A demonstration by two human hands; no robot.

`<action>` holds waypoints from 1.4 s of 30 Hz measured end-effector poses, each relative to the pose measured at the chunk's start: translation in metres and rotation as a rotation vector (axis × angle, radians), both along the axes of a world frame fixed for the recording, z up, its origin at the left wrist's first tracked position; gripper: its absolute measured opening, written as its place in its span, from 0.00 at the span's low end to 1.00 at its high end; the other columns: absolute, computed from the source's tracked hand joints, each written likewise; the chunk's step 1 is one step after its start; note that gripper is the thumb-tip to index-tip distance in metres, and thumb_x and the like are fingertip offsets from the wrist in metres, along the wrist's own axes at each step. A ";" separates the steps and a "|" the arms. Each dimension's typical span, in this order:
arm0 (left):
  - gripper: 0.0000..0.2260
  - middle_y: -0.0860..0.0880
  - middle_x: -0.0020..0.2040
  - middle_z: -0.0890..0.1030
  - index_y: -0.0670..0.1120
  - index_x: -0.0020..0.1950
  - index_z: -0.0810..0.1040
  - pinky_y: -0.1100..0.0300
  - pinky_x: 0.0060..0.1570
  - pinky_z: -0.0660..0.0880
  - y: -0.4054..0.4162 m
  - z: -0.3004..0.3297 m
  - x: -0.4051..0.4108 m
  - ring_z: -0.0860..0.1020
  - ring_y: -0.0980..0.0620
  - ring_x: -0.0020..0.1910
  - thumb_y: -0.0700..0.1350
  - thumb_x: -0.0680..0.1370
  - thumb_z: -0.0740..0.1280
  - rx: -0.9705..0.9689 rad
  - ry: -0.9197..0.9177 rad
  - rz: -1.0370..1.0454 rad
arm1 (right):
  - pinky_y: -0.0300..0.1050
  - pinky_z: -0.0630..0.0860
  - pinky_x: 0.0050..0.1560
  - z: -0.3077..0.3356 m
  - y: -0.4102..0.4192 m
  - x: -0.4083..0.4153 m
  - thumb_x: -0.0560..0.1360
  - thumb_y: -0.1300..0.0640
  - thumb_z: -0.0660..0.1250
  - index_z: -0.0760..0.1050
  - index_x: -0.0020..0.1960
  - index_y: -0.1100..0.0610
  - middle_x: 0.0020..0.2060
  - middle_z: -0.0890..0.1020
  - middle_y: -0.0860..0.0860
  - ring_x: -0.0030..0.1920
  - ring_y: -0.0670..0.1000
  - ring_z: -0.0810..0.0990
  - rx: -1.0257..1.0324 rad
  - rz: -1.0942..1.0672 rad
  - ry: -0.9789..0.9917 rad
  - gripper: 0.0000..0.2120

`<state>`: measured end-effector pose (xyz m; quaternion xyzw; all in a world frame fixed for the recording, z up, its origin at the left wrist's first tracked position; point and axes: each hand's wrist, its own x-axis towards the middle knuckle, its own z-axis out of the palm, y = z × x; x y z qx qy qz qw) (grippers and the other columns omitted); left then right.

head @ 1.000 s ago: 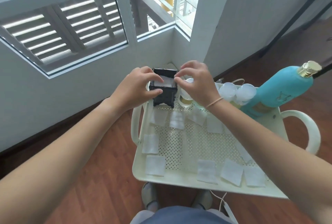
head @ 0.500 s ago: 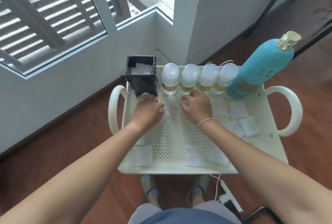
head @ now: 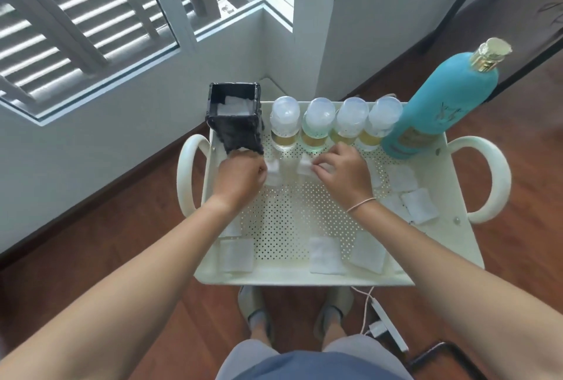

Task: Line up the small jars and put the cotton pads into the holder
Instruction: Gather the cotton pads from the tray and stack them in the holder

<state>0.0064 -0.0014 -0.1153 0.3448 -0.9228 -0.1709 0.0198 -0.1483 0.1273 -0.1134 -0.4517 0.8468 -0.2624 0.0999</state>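
Observation:
Several small jars (head: 333,123) with clear domed lids stand in a row along the far edge of a cream perforated tray (head: 289,221). A black square holder (head: 234,117) stands at the tray's far left corner with white cotton pads inside. My left hand (head: 240,178) pinches a white cotton pad (head: 272,170) just below the holder. My right hand (head: 341,172) pinches another cotton pad (head: 304,167) in front of the jars. More pads lie along the near edge (head: 326,254) and at the right (head: 420,209).
A tall teal bottle (head: 441,99) with a gold cap stands at the tray's far right corner. The tray has loop handles on both sides (head: 490,178). A white wall and window are close behind. My feet and a white cable are on the wooden floor below.
A second ago both hands were at the holder's top. They came down to the tray floor in front of the jars, and each now pinches a pad.

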 end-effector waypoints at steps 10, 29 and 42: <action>0.09 0.41 0.40 0.79 0.40 0.34 0.75 0.52 0.35 0.72 -0.008 0.018 0.018 0.73 0.38 0.49 0.35 0.73 0.60 -0.166 -0.093 0.103 | 0.51 0.69 0.47 -0.004 0.032 -0.026 0.69 0.56 0.71 0.82 0.43 0.56 0.39 0.79 0.58 0.45 0.59 0.74 0.144 0.022 0.107 0.04; 0.10 0.45 0.46 0.81 0.44 0.43 0.82 0.53 0.50 0.63 -0.003 0.012 0.012 0.72 0.43 0.52 0.40 0.73 0.60 -0.238 -0.227 0.019 | 0.50 0.68 0.44 -0.014 0.028 -0.008 0.71 0.56 0.68 0.81 0.44 0.57 0.42 0.78 0.58 0.45 0.59 0.74 0.190 0.059 0.125 0.06; 0.11 0.44 0.46 0.81 0.47 0.48 0.82 0.50 0.51 0.68 -0.068 0.140 0.002 0.75 0.42 0.48 0.52 0.74 0.66 -0.326 0.155 0.051 | 0.45 0.67 0.45 0.084 -0.033 0.003 0.70 0.58 0.71 0.81 0.42 0.58 0.38 0.75 0.55 0.43 0.56 0.73 -0.255 0.067 -0.023 0.04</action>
